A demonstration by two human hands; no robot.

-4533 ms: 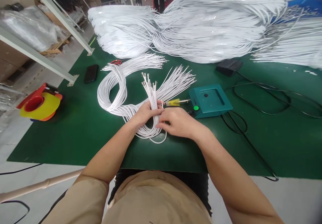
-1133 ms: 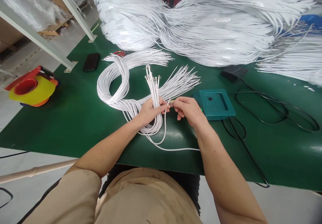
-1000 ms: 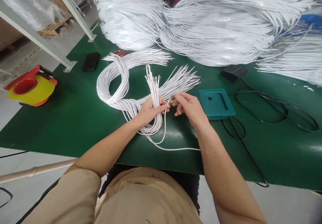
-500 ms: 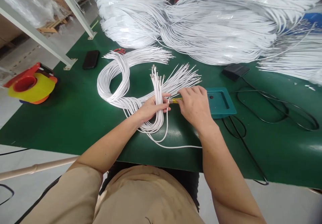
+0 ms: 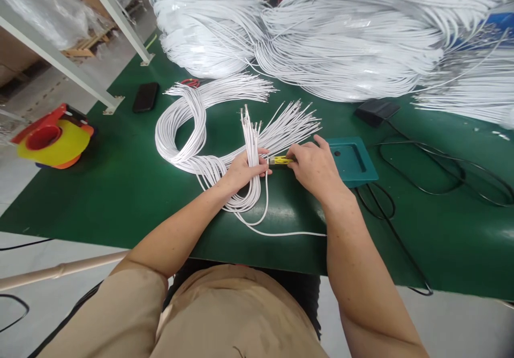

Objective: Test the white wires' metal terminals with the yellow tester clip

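Observation:
My left hand (image 5: 241, 171) is closed around a bundle of white wires (image 5: 252, 138), their metal-tipped ends fanned upward, and its thumb and forefinger pinch one wire end at the yellow probe's tip. My right hand (image 5: 315, 166) is closed on that yellow-handled probe (image 5: 281, 160), which lies pointing left, next to a teal tester box (image 5: 355, 162). One loose white wire (image 5: 281, 234) trails from the bundle toward the table's near edge. A looped coil of white wires (image 5: 180, 127) lies to the left.
Big heaps of white wires (image 5: 321, 36) fill the back of the green table (image 5: 100, 186). A black phone (image 5: 145, 96), a black pedal (image 5: 376, 111) and black cables (image 5: 441, 170) lie on it. An orange-and-yellow tape dispenser (image 5: 52, 143) sits at the left.
My right hand let go of the single wire end, reached right to the yellow probe and closed on it. The left hand kept its grip on the bundle.

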